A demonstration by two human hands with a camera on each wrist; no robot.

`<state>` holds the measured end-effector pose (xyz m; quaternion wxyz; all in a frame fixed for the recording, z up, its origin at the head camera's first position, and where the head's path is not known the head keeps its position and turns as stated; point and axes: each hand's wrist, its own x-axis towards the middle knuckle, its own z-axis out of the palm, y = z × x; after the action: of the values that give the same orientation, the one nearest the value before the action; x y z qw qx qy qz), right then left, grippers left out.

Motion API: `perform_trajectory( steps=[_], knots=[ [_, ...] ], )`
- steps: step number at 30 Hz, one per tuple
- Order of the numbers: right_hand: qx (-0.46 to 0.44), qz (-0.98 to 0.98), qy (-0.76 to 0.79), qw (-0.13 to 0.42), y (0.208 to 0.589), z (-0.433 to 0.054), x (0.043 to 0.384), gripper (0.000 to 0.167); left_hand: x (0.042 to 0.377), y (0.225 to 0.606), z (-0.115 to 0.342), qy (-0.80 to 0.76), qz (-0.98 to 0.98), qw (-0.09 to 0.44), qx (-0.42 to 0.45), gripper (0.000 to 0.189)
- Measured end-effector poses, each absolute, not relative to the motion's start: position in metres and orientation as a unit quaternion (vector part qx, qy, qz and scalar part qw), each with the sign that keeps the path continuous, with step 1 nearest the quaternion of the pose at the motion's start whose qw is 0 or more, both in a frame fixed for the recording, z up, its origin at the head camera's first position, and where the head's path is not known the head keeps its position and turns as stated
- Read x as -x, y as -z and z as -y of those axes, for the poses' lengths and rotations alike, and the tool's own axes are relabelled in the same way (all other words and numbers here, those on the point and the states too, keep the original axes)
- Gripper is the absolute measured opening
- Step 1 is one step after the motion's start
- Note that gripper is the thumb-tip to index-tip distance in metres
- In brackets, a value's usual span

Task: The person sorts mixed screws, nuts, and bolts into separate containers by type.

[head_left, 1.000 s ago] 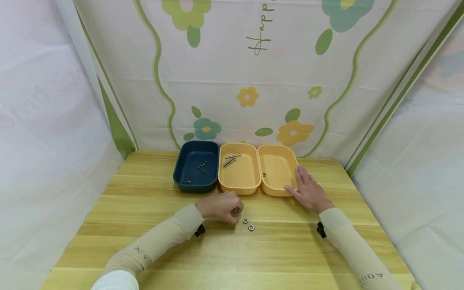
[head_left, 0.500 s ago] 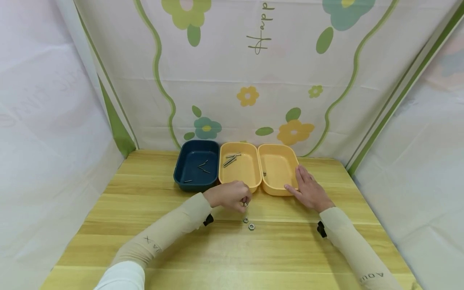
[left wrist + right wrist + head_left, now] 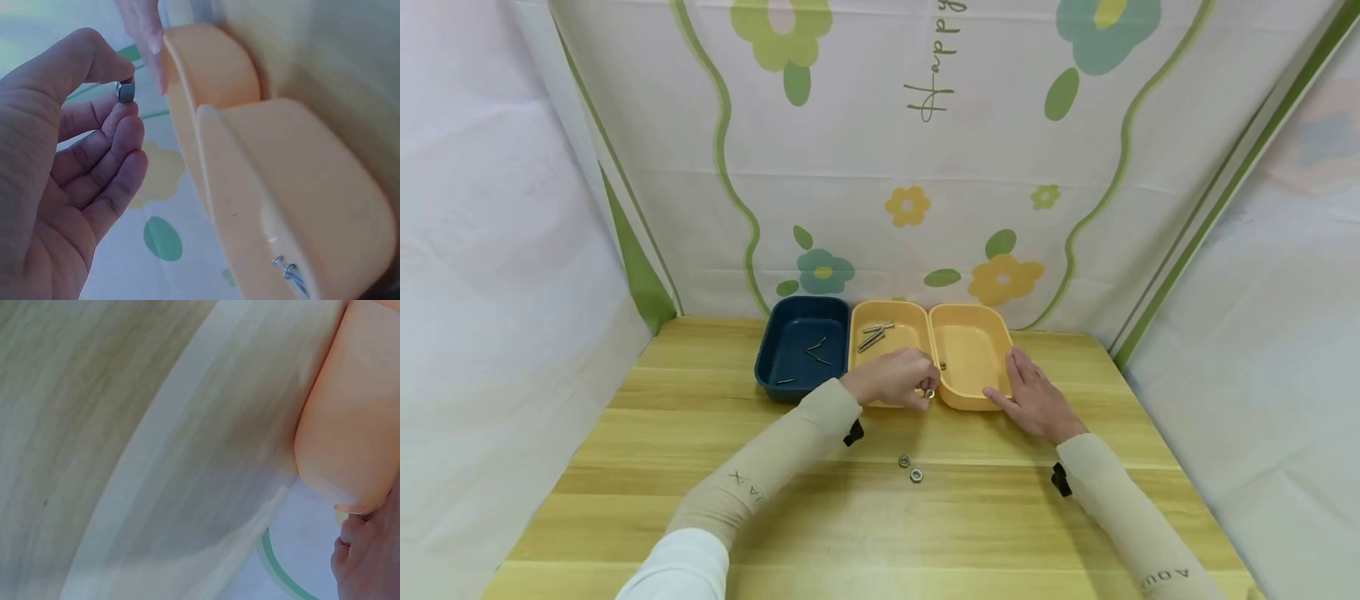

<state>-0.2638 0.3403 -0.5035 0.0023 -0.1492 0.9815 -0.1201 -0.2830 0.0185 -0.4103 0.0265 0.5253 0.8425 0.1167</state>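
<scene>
My left hand (image 3: 897,379) pinches a metal nut (image 3: 125,90) between thumb and forefinger, over the front of the middle yellow tray (image 3: 863,362). The right-hand yellow tray (image 3: 973,342) has one small nut (image 3: 943,365) lying by its left wall. My right hand (image 3: 1036,400) rests against that tray's front right corner, thumb at the front rim and fingers along the side. Two more nuts, a smaller nut (image 3: 904,461) and a larger nut (image 3: 916,475), lie on the table in front of the trays. Several screws (image 3: 872,338) are in the middle tray.
A dark blue tray (image 3: 767,358) with several thin screws (image 3: 817,353) stands at the left of the row. The trays sit side by side at the back of the wooden table (image 3: 820,525), against a flowered cloth (image 3: 850,150). Cloth walls rise on both sides.
My left hand has lifted the nut off the table and carried it back and to the right, to the front of the trays. My right hand has stayed at the right tray.
</scene>
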Motion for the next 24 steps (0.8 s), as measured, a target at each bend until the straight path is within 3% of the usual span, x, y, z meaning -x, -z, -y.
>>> perform_trajectory(
  steps=[8,24],
  knots=[
    [0.15,-0.983,0.11,-0.004,0.503,-0.34,0.263,0.101,0.302,0.401,-0.031,-0.114,-0.838,-0.011,-0.533,0.006],
    [0.144,-0.983,0.115,-0.001,0.504,-0.337,0.264,0.101,0.328,0.416,-0.058,-0.155,-0.852,-0.034,-0.499,0.005]
  ],
)
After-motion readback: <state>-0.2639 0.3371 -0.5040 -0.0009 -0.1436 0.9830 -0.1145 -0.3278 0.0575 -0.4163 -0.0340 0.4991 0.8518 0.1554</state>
